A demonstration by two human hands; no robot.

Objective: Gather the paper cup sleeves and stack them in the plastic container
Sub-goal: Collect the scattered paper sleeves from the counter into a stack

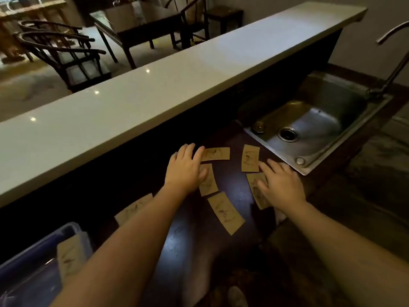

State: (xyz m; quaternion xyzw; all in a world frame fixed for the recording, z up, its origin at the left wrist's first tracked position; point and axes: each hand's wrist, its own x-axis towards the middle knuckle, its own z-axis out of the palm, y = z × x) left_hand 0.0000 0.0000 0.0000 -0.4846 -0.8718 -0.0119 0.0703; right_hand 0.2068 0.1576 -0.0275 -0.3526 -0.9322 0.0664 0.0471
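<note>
Several flat brown paper cup sleeves lie scattered on the dark wooden counter [190, 235]. My left hand [184, 168] rests flat, fingers spread, touching one sleeve [218, 153] with its fingertips and partly covering another sleeve [209, 182]. My right hand [280, 185] lies flat on a sleeve [256, 191], its fingertips beside an upright sleeve [250, 158]. A further sleeve [225, 212] lies between my arms, and one sleeve [132, 209] shows behind my left forearm. The clear plastic container [44, 242] at the lower left holds a sleeve [68, 255].
A steel sink [314, 129] with a drain and a tall tap [394, 69] is set in the counter at the right. A raised pale bar top [155, 85] runs across behind the work surface. Dark chairs and tables stand beyond it.
</note>
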